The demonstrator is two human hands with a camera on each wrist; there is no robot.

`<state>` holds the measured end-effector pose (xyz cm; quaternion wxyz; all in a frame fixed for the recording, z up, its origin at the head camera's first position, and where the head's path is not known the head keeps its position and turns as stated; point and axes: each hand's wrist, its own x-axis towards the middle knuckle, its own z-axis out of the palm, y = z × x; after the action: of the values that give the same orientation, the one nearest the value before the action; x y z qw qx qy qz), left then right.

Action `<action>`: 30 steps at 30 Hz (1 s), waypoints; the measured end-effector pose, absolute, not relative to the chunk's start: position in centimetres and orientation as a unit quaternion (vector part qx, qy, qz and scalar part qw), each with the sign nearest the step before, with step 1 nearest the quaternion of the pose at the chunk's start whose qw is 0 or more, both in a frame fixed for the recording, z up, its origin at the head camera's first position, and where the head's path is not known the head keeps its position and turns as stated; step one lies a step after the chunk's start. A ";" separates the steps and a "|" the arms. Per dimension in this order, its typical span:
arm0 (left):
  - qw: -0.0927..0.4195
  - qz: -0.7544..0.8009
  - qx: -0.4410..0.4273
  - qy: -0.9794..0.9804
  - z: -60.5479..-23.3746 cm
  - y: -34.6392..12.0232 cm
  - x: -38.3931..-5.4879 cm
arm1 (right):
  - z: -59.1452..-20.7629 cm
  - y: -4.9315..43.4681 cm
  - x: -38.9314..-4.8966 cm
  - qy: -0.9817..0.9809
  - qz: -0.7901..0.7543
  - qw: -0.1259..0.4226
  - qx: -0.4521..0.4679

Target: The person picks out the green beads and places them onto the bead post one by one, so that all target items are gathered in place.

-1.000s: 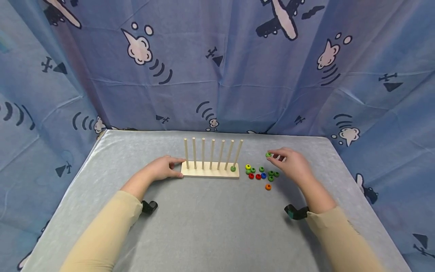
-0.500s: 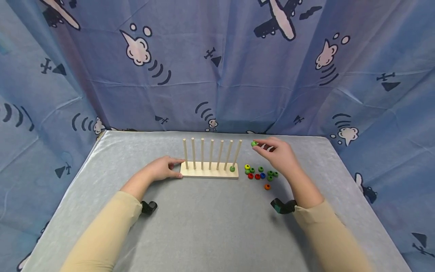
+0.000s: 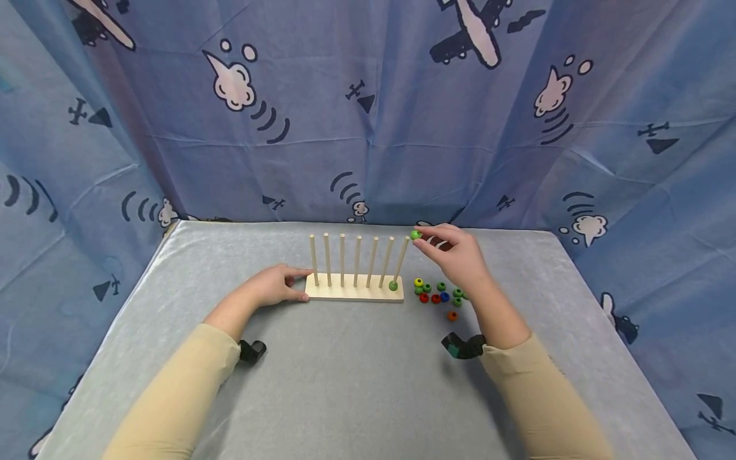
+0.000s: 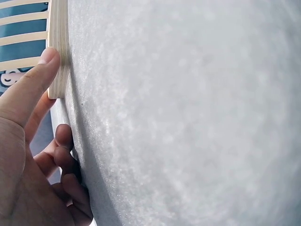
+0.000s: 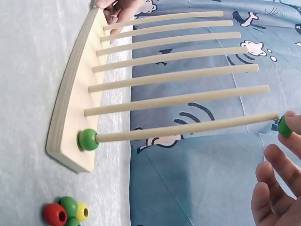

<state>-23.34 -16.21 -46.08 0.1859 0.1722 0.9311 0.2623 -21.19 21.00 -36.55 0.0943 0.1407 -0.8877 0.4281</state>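
A wooden peg board with a row of upright pegs stands on the table. My left hand grips the left end of its base, the thumb on the front edge. One green bead sits at the bottom of the rightmost peg; the other pegs are bare. Between thumb and index finger, my right hand pinches another green bead. That bead is at the tip of the rightmost peg, just to its right; whether they touch, I cannot tell.
Loose beads lie right of the board: several green, two red beads, a yellow bead, a blue bead and an orange bead. Behind the grey-covered table hangs a blue patterned curtain.
My right hand has carried the pinched green bead left and upward, from above the loose beads to the tip of the rightmost peg. The left hand has stayed on the board.
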 end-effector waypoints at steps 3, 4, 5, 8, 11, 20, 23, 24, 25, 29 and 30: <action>0.187 0.260 0.174 0.931 -46.1 -16.2 -23.4 | -36.6 20.7 -21.2 -0.889 0.428 0.091 0.133; 0.188 0.260 0.173 0.931 -46.2 -16.2 -23.4 | -36.7 20.6 -21.2 -0.889 0.429 0.090 0.131; 0.189 0.259 0.172 0.931 -46.2 -16.2 -23.4 | -36.7 20.5 -21.2 -0.889 0.430 0.089 0.130; 0.190 0.260 0.171 0.931 -46.3 -16.3 -23.4 | -36.7 20.3 -21.2 -0.889 0.431 0.086 0.129; 0.188 0.262 0.173 0.931 -46.3 -16.3 -23.5 | -36.8 20.1 -21.3 -0.889 0.430 0.086 0.133; 0.189 0.259 0.172 0.931 -46.4 -16.3 -23.5 | -37.3 19.9 -21.5 -0.888 0.430 0.081 0.142; 0.187 0.260 0.172 0.932 -46.4 -16.4 -23.5 | -37.3 19.8 -21.5 -0.888 0.430 0.080 0.143; 0.187 0.259 0.171 0.932 -46.4 -16.4 -23.5 | -37.2 19.7 -21.5 -0.888 0.431 0.080 0.143; 0.187 0.259 0.170 0.932 -46.4 -16.4 -23.5 | -37.2 19.7 -21.5 -0.888 0.431 0.079 0.142; 0.187 0.258 0.171 0.932 -46.4 -16.4 -23.5 | -37.2 19.6 -21.5 -0.889 0.429 0.075 0.139; 0.187 0.258 0.171 0.932 -46.4 -16.4 -23.5 | -37.2 19.5 -21.5 -0.890 0.427 0.074 0.139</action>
<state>-23.48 -16.40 -46.41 0.1870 0.1709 0.9323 0.2583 -21.48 19.55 -37.25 0.0741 0.1390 -0.8903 0.4273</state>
